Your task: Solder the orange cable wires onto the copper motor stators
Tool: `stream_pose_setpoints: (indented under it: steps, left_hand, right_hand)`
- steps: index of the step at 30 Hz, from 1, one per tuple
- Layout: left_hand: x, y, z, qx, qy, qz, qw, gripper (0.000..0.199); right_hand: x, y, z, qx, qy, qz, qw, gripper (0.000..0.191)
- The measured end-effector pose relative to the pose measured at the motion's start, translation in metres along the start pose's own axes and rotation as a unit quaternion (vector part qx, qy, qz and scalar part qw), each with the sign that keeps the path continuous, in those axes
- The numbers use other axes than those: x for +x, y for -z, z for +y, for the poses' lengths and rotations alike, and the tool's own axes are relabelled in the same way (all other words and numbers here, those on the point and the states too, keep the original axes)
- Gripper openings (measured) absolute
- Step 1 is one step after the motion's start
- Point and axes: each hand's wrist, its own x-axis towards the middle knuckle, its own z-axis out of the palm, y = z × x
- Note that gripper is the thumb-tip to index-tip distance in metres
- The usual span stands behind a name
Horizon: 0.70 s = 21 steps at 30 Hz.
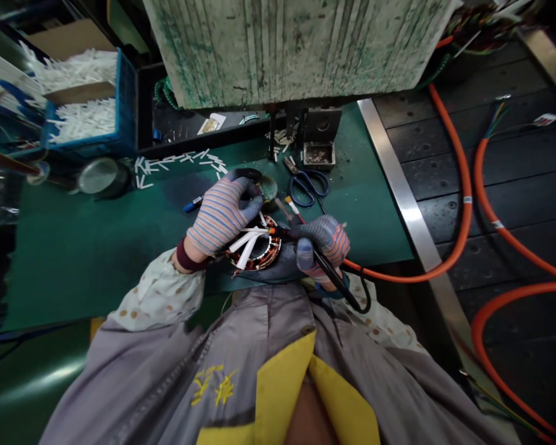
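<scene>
A ring-shaped motor stator [274,252] with copper windings lies in front of me on the bench. White sleeves [246,252] on its leads cross its opening. My left hand [225,213], in a striped glove, is at its upper left with fingers curled together; what they pinch is hidden. My right hand [324,244], also gloved, is closed around a thick black cable [336,281]. The cable's orange-marked end [272,231] reaches over the stator, by the white sleeves. A brush [294,209] and blue-handled scissors [308,187] lie just beyond my right hand.
A round, greenish dish [267,187] sits behind the stator. Farther back are a small metal box [319,154], scattered white sleeve pieces [180,159], a metal cup [102,177] and a blue crate [126,99] of white pieces. An orange cable [458,241] loops over rollers [486,204] at right.
</scene>
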Motion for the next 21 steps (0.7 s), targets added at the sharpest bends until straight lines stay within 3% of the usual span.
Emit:
stream_pose_setpoints:
  steps: [5,10,15,19,21]
  left_hand:
    - [0.001,0.004,-0.001,0.015,-0.004,-0.017,1.0,0.016]
    - [0.0,0.003,0.001,0.021,0.002,-0.014,1.0,0.017]
    - [-0.001,0.002,0.004,0.021,0.007,-0.009,1.0,0.016]
    - [0.0,-0.001,0.002,0.032,0.001,-0.002,0.999,0.017]
    - [0.0,-0.003,-0.001,0.038,0.0,0.003,0.999,0.017]
  right_hand:
    - [0.005,0.007,-0.002,0.003,0.068,0.011,0.998,0.054]
    - [0.006,0.003,0.0,0.041,0.067,0.019,0.997,0.044]
    - [-0.005,0.002,0.003,0.018,0.057,-0.014,0.998,0.051]
    - [0.009,-0.005,-0.002,-0.036,-0.02,0.005,0.999,0.052]
    - [0.026,-0.01,-0.005,-0.047,-0.054,-0.045,0.996,0.047]
